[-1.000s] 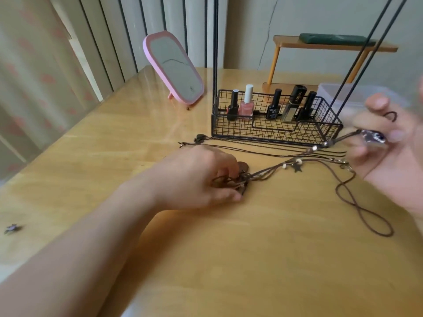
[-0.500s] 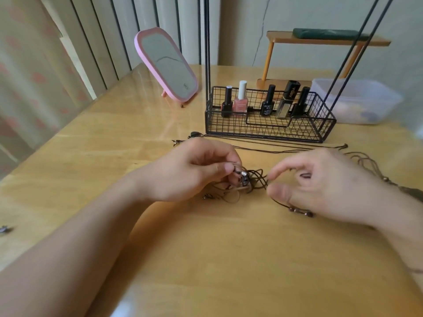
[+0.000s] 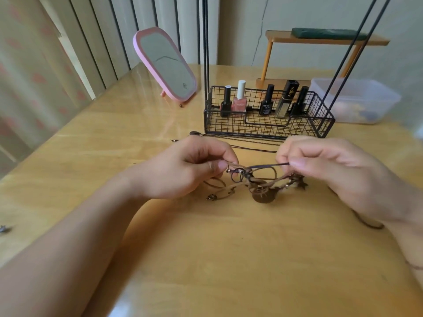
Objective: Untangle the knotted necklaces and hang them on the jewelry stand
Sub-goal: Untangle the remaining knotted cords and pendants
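A tangle of brown cord necklaces with small rings, beads, a star charm and a round brown pendant hangs just above the wooden table. My left hand pinches the knot's left end between thumb and forefinger. My right hand pinches a dark cord at the right end, stretched taut between both hands. The jewelry stand, a black wire basket with tall thin rods, stands right behind my hands. More cords lie flat in front of it.
Several nail polish bottles stand in the basket. A pink mirror leans at the back left. A clear plastic box and a small wooden shelf are at the back right. A small metal charm lies at the left edge.
My right hand came in from the far right to the knot and now pinches a cord. Both hands have lifted the tangle slightly and pulled it apart.
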Motion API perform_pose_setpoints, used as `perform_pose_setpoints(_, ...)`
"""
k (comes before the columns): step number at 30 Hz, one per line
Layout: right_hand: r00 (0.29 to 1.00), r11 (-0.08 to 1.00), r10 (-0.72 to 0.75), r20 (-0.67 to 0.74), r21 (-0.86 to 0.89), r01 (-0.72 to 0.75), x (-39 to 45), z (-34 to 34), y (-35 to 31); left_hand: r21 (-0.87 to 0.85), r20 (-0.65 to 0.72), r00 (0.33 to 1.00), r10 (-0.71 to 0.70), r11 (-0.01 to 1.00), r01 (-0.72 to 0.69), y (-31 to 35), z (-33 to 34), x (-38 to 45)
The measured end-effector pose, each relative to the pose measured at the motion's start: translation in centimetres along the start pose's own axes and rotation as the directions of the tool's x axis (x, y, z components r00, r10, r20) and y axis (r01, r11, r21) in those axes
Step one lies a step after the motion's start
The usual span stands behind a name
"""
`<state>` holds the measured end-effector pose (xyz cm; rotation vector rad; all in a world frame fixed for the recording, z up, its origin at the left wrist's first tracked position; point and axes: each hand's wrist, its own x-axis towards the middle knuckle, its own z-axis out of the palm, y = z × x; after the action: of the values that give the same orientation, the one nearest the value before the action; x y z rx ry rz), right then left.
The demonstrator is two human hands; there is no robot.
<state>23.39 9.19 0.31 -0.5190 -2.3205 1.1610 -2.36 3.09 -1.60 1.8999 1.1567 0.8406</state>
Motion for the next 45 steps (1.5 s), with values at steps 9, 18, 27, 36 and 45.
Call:
perform_pose_setpoints(9, 0.994, 0.997, -0.059, -0.095, 0.053, 0.064, -0.2, 0.6, -0.6, 0.001, -0.019, 0.999, 0.032, 0.999, -0.032, 1.0, 0.1, -0.3)
perform_pose_setpoints(18, 0.999, 0.965, -0.03, -0.033, 0.26, 0.038, -0.4, 0.5, -1.0, 0.104, 0.002, 0.995, 0.099, 0.99, -0.098, 1.5, 0.5, -0.5)
perform_pose_setpoints(27, 0.926, 0.916, -0.222, -0.304, -0.39, 0.091, -0.4, 0.0, -1.5, 0.035, 0.082, 0.993, 0.085, 0.995, -0.088, 1.5, 0.3, -0.7)
perform_pose_setpoints(36, 0.903, 0.896, -0.265, -0.339, -0.434, 0.1, 1.2, 2.8, 0.5, -0.099, 0.14, 0.986, 0.087, 0.992, -0.073, 1.6, 0.6, -0.4)
perform_pose_setpoints(45, 0.961, 0.903, -0.211, -0.18, -0.412, 0.121, 1.6, 3.5, 0.8, -0.067, 0.01, 0.989, 0.147, 0.987, -0.146, 1.2, 0.9, 0.0)
